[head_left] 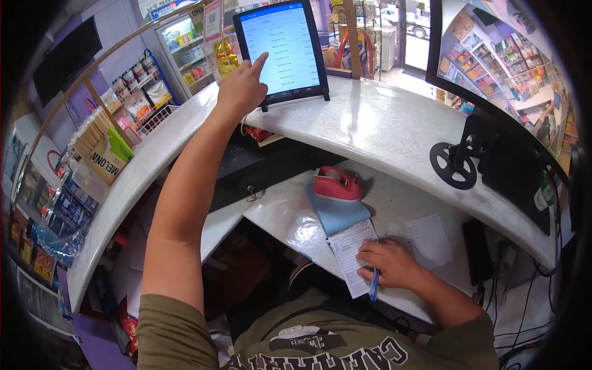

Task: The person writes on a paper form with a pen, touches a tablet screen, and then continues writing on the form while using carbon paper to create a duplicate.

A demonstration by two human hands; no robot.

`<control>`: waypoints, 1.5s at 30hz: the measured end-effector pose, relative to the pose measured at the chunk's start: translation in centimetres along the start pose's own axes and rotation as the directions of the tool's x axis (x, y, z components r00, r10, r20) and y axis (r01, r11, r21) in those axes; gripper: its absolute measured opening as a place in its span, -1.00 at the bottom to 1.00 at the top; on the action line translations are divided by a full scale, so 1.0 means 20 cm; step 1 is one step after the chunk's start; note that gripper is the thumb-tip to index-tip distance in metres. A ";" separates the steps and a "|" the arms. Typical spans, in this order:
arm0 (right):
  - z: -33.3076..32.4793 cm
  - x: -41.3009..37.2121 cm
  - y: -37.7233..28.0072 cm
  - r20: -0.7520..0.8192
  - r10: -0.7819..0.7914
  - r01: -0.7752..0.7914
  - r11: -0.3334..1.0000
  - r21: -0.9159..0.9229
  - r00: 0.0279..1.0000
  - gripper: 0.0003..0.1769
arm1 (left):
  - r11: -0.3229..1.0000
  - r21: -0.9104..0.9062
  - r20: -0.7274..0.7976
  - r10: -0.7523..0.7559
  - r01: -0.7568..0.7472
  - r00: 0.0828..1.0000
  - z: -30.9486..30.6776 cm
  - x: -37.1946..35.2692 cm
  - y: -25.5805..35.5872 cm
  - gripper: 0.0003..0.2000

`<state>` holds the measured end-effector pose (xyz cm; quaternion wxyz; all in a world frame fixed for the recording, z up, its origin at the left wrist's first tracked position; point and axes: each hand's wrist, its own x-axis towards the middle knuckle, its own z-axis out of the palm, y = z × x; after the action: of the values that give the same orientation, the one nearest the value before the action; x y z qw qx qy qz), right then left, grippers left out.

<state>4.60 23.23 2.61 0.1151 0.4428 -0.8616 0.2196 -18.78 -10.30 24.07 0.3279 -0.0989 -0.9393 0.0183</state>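
Observation:
My left hand (245,90) reaches up to a tablet (285,49) on a black stand. Its index finger is stretched out at the lit screen, which lists rows of text. The other fingers are partly curled, with nothing in them. Down on the desk, my right hand (390,264) grips a blue pen (374,287), its end pointing toward me. That hand rests on the right side of an order pad (350,253) with printed lines and some writing. The pad's blue cover (336,213) is folded back, and a red tape dispenser (337,185) sits on its far end.
A curved white counter (364,117) rises beyond the desk. A loose paper slip (430,239) lies right of the pad. On the right, a monitor (512,61) shows a shop view; cables (521,308) hang below. A Melona box (105,154) with wooden sticks stands left.

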 end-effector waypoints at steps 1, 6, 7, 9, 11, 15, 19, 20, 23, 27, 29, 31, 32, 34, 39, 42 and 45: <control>0.00 0.00 0.00 -0.003 -0.003 0.003 1.000 0.002 1.000 -0.68 | 1.000 0.003 0.009 -0.011 0.011 1.000 0.00 0.01 0.01 -0.28; 0.00 0.00 0.00 0.003 0.008 -0.008 1.000 0.019 1.000 -0.67 | 0.999 -0.003 -0.009 0.039 -0.039 0.999 0.01 0.00 0.02 -0.28; 0.00 0.00 0.00 0.003 0.008 -0.008 1.000 0.019 1.000 -0.67 | 0.999 -0.002 -0.018 0.054 -0.054 0.998 0.01 -0.01 0.02 -0.27; 0.00 0.00 0.00 0.003 0.007 -0.007 1.000 0.017 1.000 -0.67 | 0.997 0.000 -0.005 0.074 -0.074 0.997 0.01 -0.01 0.03 -0.27; 0.00 0.00 0.00 0.009 0.013 -0.013 1.000 0.015 1.000 -0.66 | 0.997 0.009 0.014 0.082 -0.082 0.997 0.02 -0.02 0.03 -0.27; 0.00 0.00 0.01 0.013 0.008 -0.009 1.000 0.030 1.000 -0.66 | 0.997 -0.012 0.003 0.071 -0.071 0.997 0.02 -0.02 0.02 -0.28; 0.01 0.00 0.01 0.010 0.009 -0.010 0.999 0.036 1.000 -0.66 | 0.996 -0.044 -0.026 0.071 -0.072 0.997 -0.01 -0.04 0.02 -0.26; 0.00 0.00 0.00 0.016 0.015 -0.015 0.999 0.037 1.000 -0.66 | 0.995 -0.060 -0.046 0.073 -0.076 0.996 0.00 -0.05 0.00 -0.26; 0.00 0.00 0.01 0.009 0.006 -0.006 1.000 0.029 1.000 -0.67 | 0.985 -0.156 -0.121 0.047 -0.066 0.992 0.02 -0.09 -0.04 -0.28; 0.00 0.00 0.00 0.017 0.007 -0.008 1.000 0.021 1.000 -0.67 | 0.928 -0.354 -0.259 0.017 -0.112 0.966 -0.02 -0.46 0.12 -0.40; 0.00 -0.01 0.00 0.012 0.011 -0.011 1.000 0.027 1.000 -0.68 | 0.872 -0.348 -0.393 0.197 -0.344 0.898 0.06 -0.70 0.24 -0.50; 0.00 0.00 0.00 0.016 0.017 -0.017 1.000 0.024 1.000 -0.68 | 0.750 -0.442 -0.375 0.343 -0.491 0.861 0.16 -0.95 0.43 -0.41; -0.01 0.00 -0.01 0.021 0.021 -0.021 1.000 0.019 1.000 -0.68 | 0.671 -0.587 -0.220 0.406 -0.452 0.887 0.23 -1.08 0.50 -0.39; -0.01 0.00 -0.02 0.022 0.016 -0.016 1.000 0.000 1.000 -0.69 | 0.627 -0.631 -0.056 0.551 -0.457 0.833 0.29 -1.24 0.63 -0.41; 0.00 -0.01 -0.01 -0.004 -0.015 0.015 0.999 -0.043 1.000 -0.68 | 0.688 -0.592 0.097 0.578 -0.420 0.810 0.35 -1.39 0.73 -0.46; 0.00 -0.01 -0.01 0.021 0.009 -0.008 1.000 -0.018 1.000 -0.68 | 0.717 -0.538 0.150 0.599 -0.443 0.786 0.32 -1.47 0.73 -0.37; 0.00 -0.01 -0.02 0.018 0.029 -0.028 0.999 -0.016 0.999 -0.66 | 0.703 -0.609 0.202 0.586 -0.368 0.785 0.26 -1.60 0.75 -0.27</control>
<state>5.00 23.25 2.62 0.1076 0.4315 -0.8706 0.2105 5.10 -1.74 -1.11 0.0809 -0.4260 -0.8899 -0.1414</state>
